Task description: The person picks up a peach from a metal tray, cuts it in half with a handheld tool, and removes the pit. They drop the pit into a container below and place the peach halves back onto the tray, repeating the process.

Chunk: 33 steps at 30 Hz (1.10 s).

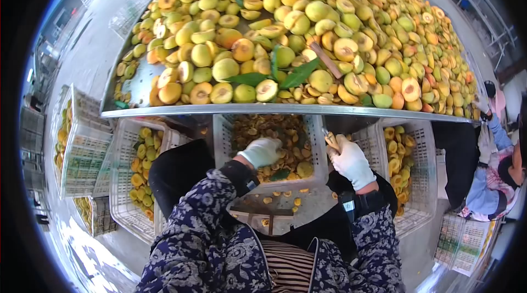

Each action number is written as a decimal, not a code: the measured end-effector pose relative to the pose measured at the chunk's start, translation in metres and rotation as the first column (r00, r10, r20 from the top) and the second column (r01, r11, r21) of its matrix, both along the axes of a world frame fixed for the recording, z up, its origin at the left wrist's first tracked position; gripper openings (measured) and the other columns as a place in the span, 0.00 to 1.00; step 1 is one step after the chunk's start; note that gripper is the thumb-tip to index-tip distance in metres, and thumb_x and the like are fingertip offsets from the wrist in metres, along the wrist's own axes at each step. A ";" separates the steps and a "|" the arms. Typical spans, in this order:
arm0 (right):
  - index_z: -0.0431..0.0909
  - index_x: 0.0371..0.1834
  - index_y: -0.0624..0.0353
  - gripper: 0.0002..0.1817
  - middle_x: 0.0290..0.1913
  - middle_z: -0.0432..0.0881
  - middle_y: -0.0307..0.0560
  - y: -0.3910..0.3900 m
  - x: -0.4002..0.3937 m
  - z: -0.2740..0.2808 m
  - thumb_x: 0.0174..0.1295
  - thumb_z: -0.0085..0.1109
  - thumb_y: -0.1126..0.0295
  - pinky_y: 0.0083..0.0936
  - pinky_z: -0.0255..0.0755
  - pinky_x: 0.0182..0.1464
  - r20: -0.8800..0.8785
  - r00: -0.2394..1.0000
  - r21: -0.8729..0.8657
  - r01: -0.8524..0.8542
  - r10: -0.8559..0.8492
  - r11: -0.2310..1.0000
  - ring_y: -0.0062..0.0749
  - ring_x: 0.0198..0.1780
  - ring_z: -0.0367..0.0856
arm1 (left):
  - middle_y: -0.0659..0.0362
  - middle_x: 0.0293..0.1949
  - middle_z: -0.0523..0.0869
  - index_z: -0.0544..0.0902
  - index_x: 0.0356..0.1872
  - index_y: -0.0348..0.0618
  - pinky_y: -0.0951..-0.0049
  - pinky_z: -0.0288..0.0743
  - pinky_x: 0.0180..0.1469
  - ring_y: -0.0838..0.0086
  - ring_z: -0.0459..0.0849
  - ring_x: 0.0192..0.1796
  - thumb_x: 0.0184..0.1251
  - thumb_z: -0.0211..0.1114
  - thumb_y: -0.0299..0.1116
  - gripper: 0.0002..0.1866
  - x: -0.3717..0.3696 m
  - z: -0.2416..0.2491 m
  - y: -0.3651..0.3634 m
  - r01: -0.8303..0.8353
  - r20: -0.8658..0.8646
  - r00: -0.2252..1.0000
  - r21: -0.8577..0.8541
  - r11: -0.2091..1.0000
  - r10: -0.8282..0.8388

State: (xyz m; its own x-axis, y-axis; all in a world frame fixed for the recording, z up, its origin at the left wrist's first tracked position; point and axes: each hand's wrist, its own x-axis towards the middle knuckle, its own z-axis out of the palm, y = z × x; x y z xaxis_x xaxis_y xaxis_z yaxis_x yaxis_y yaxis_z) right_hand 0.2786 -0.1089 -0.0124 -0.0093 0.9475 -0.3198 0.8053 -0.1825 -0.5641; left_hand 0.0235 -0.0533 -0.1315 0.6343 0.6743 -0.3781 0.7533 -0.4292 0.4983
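Note:
My left hand (262,153), in a white glove, is over a white plastic crate (318,156) of fruit scraps and small pieces (293,150). Its fingers are curled inward, and whatever they may hold is hidden. To the right of that crate, my gloved right hand (352,162) grips a small tool with a wooden handle (330,139); the tool points up and to the left, and its tip is too small to make out. Beyond both hands, whole and halved yellow-green apricots (224,93) are heaped on a metal table.
The metal table's front edge (263,111) runs across in front of me. Crates of fruit stand at my left (123,178) and right (420,183). Green leaves (299,73) and a stick (326,60) lie among the apricots. Another person (497,167) sits at far right.

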 end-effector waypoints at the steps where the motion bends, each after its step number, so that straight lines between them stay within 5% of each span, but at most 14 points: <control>1: 0.73 0.42 0.61 0.14 0.31 0.80 0.66 -0.001 0.004 -0.003 0.64 0.59 0.61 0.49 0.73 0.38 0.007 1.000 -0.019 0.010 -0.010 1.000 0.65 0.40 0.79 | 0.48 0.46 0.84 0.79 0.55 0.44 0.61 0.78 0.50 0.53 0.83 0.50 0.63 0.56 0.28 0.18 0.023 -0.003 -0.006 0.020 -0.085 0.996 -0.028 0.999 -0.022; 3: 0.72 0.39 0.61 0.13 0.30 0.80 0.65 -0.001 0.007 -0.009 0.65 0.58 0.61 0.50 0.72 0.38 -0.192 0.980 0.060 0.056 -0.044 0.997 0.66 0.38 0.79 | 0.50 0.45 0.84 0.79 0.56 0.47 0.60 0.79 0.48 0.54 0.84 0.49 0.63 0.55 0.27 0.19 0.047 -0.085 -0.026 0.140 0.421 0.895 0.041 0.989 -0.144; 5: 0.71 0.38 0.60 0.13 0.29 0.79 0.65 0.007 0.001 -0.002 0.65 0.58 0.61 0.50 0.72 0.36 -0.035 0.997 0.154 -0.058 0.064 0.986 0.65 0.36 0.78 | 0.52 0.47 0.85 0.80 0.55 0.48 0.59 0.79 0.47 0.55 0.84 0.48 0.65 0.55 0.29 0.18 0.086 -0.159 -0.039 0.422 0.300 0.830 0.216 0.881 -0.471; 8: 0.72 0.38 0.59 0.12 0.31 0.80 0.63 0.017 -0.012 0.009 0.64 0.59 0.62 0.48 0.73 0.36 -0.083 0.993 0.154 -0.066 0.079 0.986 0.64 0.36 0.79 | 0.53 0.55 0.83 0.83 0.52 0.50 0.66 0.77 0.55 0.60 0.82 0.56 0.65 0.54 0.32 0.16 0.110 -0.166 -0.045 0.476 -0.035 0.876 -0.093 0.875 -0.480; 11: 0.75 0.50 0.58 0.14 0.34 0.81 0.62 0.017 -0.015 0.020 0.61 0.60 0.70 0.45 0.74 0.37 -0.213 0.970 0.259 -0.063 0.121 0.964 0.62 0.37 0.80 | 0.55 0.58 0.82 0.82 0.53 0.50 0.64 0.74 0.59 0.61 0.77 0.62 0.67 0.53 0.35 0.17 0.079 -0.112 -0.030 0.446 0.071 0.895 -0.112 0.888 -0.440; 12: 0.75 0.51 0.59 0.15 0.33 0.81 0.61 0.017 -0.013 0.027 0.60 0.60 0.70 0.42 0.75 0.37 -0.228 0.968 0.239 -0.050 0.106 0.970 0.60 0.36 0.81 | 0.54 0.56 0.82 0.82 0.53 0.47 0.63 0.71 0.63 0.61 0.73 0.66 0.65 0.54 0.38 0.18 0.062 -0.159 -0.036 0.472 0.188 0.855 0.107 0.875 -0.484; 13: 0.75 0.52 0.59 0.16 0.33 0.81 0.60 0.018 -0.012 0.032 0.60 0.60 0.69 0.40 0.75 0.36 -0.245 0.966 0.218 -0.033 0.087 0.975 0.57 0.34 0.82 | 0.55 0.53 0.83 0.79 0.55 0.45 0.55 0.73 0.61 0.59 0.77 0.62 0.69 0.53 0.37 0.18 0.062 -0.181 -0.037 0.142 0.386 0.878 0.356 0.924 -0.283; 14: 0.75 0.52 0.59 0.16 0.33 0.81 0.60 0.019 -0.010 0.037 0.60 0.60 0.69 0.40 0.75 0.36 -0.248 0.966 0.209 -0.027 0.079 0.977 0.57 0.34 0.82 | 0.55 0.52 0.83 0.79 0.55 0.45 0.55 0.73 0.60 0.58 0.77 0.62 0.69 0.53 0.38 0.18 0.048 -0.206 -0.027 0.089 0.410 0.884 0.321 0.943 -0.223; 22: 0.76 0.50 0.62 0.16 0.32 0.82 0.57 0.034 -0.010 0.033 0.61 0.64 0.68 0.33 0.77 0.35 -0.312 0.949 0.171 0.014 0.041 0.985 0.53 0.34 0.84 | 0.54 0.52 0.83 0.78 0.57 0.44 0.52 0.75 0.58 0.57 0.79 0.59 0.70 0.52 0.40 0.19 -0.043 -0.168 0.123 -0.141 -0.157 0.972 0.201 0.969 0.174; 26: 0.76 0.50 0.62 0.16 0.32 0.83 0.57 0.034 -0.016 0.033 0.62 0.64 0.67 0.32 0.78 0.36 -0.358 0.931 0.232 0.019 0.067 0.973 0.51 0.34 0.85 | 0.53 0.51 0.83 0.78 0.57 0.43 0.51 0.76 0.56 0.57 0.80 0.58 0.71 0.52 0.41 0.19 -0.031 -0.110 0.127 -0.403 0.167 0.909 0.124 0.907 0.381; 29: 0.76 0.51 0.62 0.15 0.34 0.83 0.58 0.034 -0.027 0.035 0.64 0.62 0.68 0.36 0.78 0.38 -0.368 0.920 0.359 0.004 0.137 0.933 0.55 0.36 0.84 | 0.53 0.51 0.83 0.77 0.58 0.43 0.50 0.76 0.55 0.57 0.81 0.57 0.72 0.52 0.41 0.20 -0.012 -0.055 0.055 -0.418 0.615 0.661 -0.174 0.892 0.430; 31: 0.75 0.51 0.62 0.15 0.35 0.83 0.60 0.035 -0.034 0.030 0.64 0.61 0.69 0.37 0.77 0.39 -0.385 0.912 0.347 0.001 0.141 0.938 0.58 0.38 0.84 | 0.53 0.51 0.83 0.77 0.58 0.43 0.50 0.77 0.54 0.56 0.81 0.56 0.72 0.52 0.42 0.20 -0.016 0.003 0.020 -0.350 0.699 0.553 -0.300 0.887 0.454; 32: 0.75 0.51 0.62 0.14 0.28 0.82 0.53 0.037 -0.039 0.021 0.66 0.60 0.69 0.33 0.75 0.31 -0.339 0.912 0.521 -0.021 0.230 0.853 0.47 0.27 0.83 | 0.48 0.53 0.82 0.72 0.62 0.40 0.59 0.79 0.52 0.62 0.84 0.49 0.69 0.55 0.39 0.24 -0.017 0.074 0.002 -0.297 0.526 0.662 -0.471 0.831 0.535; 33: 0.75 0.51 0.62 0.14 0.28 0.82 0.53 0.036 -0.044 0.022 0.66 0.60 0.69 0.33 0.75 0.31 -0.342 0.905 0.527 -0.040 0.255 0.849 0.47 0.27 0.83 | 0.48 0.53 0.82 0.72 0.62 0.40 0.59 0.79 0.52 0.62 0.84 0.49 0.69 0.55 0.39 0.24 -0.029 0.087 -0.012 -0.320 0.527 0.651 -0.463 0.826 0.547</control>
State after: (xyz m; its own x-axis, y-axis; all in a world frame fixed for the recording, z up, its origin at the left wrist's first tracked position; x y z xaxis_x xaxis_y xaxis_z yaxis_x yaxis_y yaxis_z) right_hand 0.2343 -0.0726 0.0095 -0.1822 0.9499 0.2539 0.4964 0.3118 -0.8102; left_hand -0.0051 -0.0652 -0.0448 0.4575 0.8540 -0.2478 0.2841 0.1237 0.9508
